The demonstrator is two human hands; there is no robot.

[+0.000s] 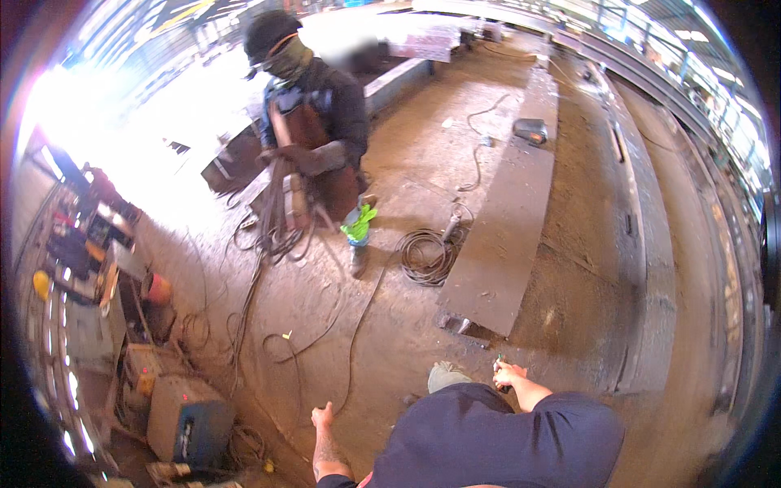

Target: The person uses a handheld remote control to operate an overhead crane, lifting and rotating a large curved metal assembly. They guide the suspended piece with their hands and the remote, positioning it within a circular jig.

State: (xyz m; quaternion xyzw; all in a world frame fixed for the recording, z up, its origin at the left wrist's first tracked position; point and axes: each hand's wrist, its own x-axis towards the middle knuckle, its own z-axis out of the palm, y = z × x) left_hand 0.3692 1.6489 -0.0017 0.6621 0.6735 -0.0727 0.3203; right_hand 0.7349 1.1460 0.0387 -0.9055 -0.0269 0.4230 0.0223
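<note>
My left hand hangs low over the concrete floor, its fingers curled in. Whether anything is inside it is hidden. A thin cable runs along the floor and passes close to that hand. In front of my body, my right hand is closed around something small and dark that I cannot make out. That hand is just short of the near end of a long flat steel beam. My shoe shows on the floor beside it.
Another person in dark clothes and a head covering stands ahead to the left, carrying bundled cables. A coiled cable lies beside the beam. A dark cup-shaped object rests on the beam. A box-shaped machine stands lower left. Bright glare fills the upper left.
</note>
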